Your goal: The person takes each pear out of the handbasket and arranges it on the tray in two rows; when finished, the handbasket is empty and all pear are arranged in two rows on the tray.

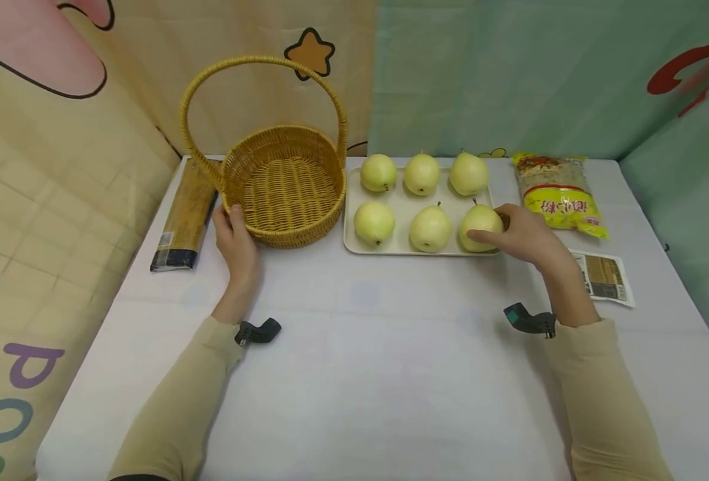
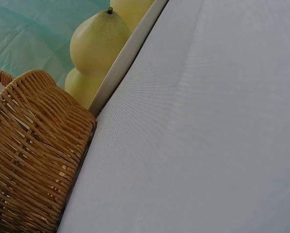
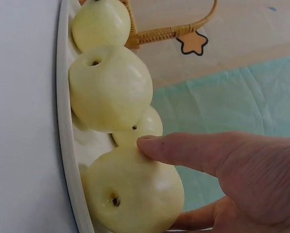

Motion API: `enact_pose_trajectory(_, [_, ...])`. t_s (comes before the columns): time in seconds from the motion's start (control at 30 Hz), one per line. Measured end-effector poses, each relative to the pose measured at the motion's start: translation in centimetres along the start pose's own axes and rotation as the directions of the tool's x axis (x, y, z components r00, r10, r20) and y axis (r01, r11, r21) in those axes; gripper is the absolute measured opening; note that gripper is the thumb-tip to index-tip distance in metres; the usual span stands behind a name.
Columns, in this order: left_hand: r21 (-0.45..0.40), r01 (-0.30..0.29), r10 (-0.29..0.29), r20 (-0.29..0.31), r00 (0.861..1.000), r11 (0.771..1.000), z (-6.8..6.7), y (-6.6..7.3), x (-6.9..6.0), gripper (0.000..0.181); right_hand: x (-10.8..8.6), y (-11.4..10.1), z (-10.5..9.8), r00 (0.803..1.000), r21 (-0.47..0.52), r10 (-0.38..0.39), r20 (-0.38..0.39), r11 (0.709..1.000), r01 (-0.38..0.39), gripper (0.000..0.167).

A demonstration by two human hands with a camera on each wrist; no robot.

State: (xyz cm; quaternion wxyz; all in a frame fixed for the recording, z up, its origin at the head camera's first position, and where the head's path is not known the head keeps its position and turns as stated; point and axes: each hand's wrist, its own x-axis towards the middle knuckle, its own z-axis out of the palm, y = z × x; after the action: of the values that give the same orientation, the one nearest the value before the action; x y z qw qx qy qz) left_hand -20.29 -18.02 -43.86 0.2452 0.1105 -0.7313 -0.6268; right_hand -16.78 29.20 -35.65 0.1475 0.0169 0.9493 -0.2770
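Note:
A pale green pear (image 1: 480, 228) sits at the front right of a white tray (image 1: 402, 253). My right hand (image 1: 525, 234) holds it between thumb and fingers; in the right wrist view the thumb (image 3: 183, 150) presses on the pear (image 3: 135, 194), while the fingers are mostly hidden behind it. Several more pears (image 1: 430, 228) stand in two rows on the tray. To its left is a round wicker basket (image 1: 294, 237) with a tall arched handle and a bare woven bottom. My left hand (image 1: 236, 250) grips the basket's front left side, thumb by the rim.
A long brown packet (image 1: 186, 207) lies left of the basket. Right of the tray are a yellow bag (image 1: 561, 194) with printed characters and a small flat packet (image 1: 603, 277), partly behind my right wrist. Printed curtains hang behind the white table (image 1: 366, 374).

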Motion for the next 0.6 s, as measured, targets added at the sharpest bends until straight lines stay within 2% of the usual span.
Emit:
enact_pose_trajectory(0.13, [-0.019,0.000,0.000,0.005,1.000,1.000,-0.2,0.1,0.1,0.050,-0.1,-0.3,-0.2,1.000,-0.002,0.013,0.003,1.000,-0.013,0.094])
enact_pose_trajectory(0.3, [-0.028,0.018,-0.017,0.005,1.000,0.999,-0.5,0.1,0.1,0.050,0.4,-1.0,0.0,0.999,0.033,-0.009,-0.045,0.999,0.011,0.097])
enact_pose_trajectory(0.4, [-0.019,0.010,-0.010,0.005,1.000,1.000,-0.5,0.2,0.2,0.050,0.6,-1.4,0.0,0.994,0.060,-0.026,-0.102,0.998,0.032,0.100])
enact_pose_trajectory(0.5, [-0.010,0.002,-0.002,0.003,1.000,1.000,-0.5,0.2,0.3,0.050,0.6,-1.7,0.0,0.977,0.100,-0.074,-0.199,0.990,0.095,0.097])
enact_pose_trajectory(0.6, [0.003,-0.001,0.001,0.008,1.000,1.000,-0.4,0.2,0.4,0.050,0.9,-1.7,0.2,0.941,0.117,-0.176,-0.288,0.969,0.217,0.090])
